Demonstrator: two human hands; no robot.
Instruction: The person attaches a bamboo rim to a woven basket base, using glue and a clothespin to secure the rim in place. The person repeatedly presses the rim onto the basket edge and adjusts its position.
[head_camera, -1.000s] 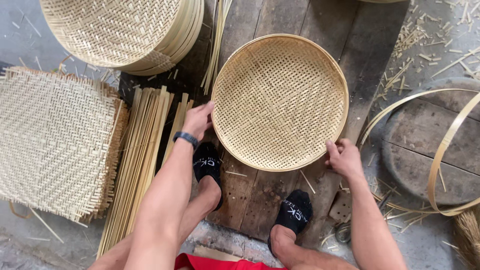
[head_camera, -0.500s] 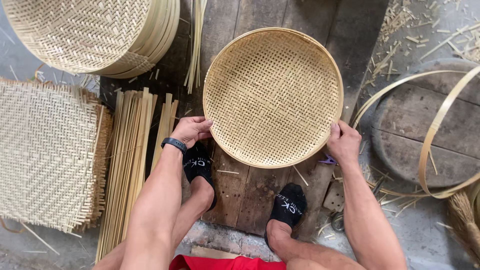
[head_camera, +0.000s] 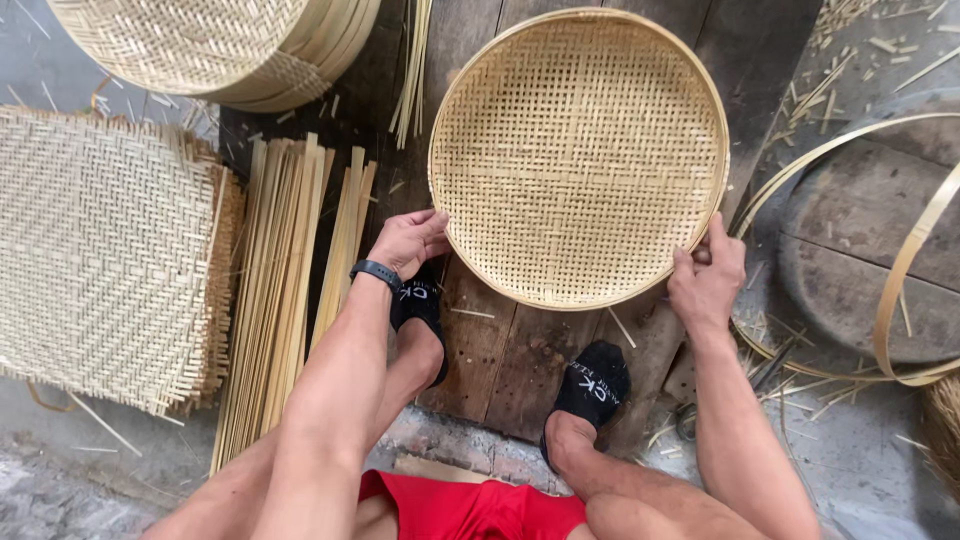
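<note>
A round woven bamboo tray (head_camera: 578, 150) lies on dark wooden planks (head_camera: 500, 350) in front of me. My left hand (head_camera: 408, 242) grips its near-left rim, fingers curled on the edge. At the near-right rim, my right hand (head_camera: 708, 278) holds the edge with the thumb up. A dark band sits on my left wrist. My two feet in black socks (head_camera: 590, 385) rest on the planks below the tray.
A stack of round woven trays (head_camera: 215, 45) stands at top left. A square woven mat (head_camera: 100, 250) lies at left beside a bundle of bamboo strips (head_camera: 285, 260). Bent bamboo hoops (head_camera: 895, 270) rest on a round block at right, amid scraps.
The tray has turned and shifted slightly in my hands. My left hand slid along the rim toward me, and my right hand moved up along the right edge.
</note>
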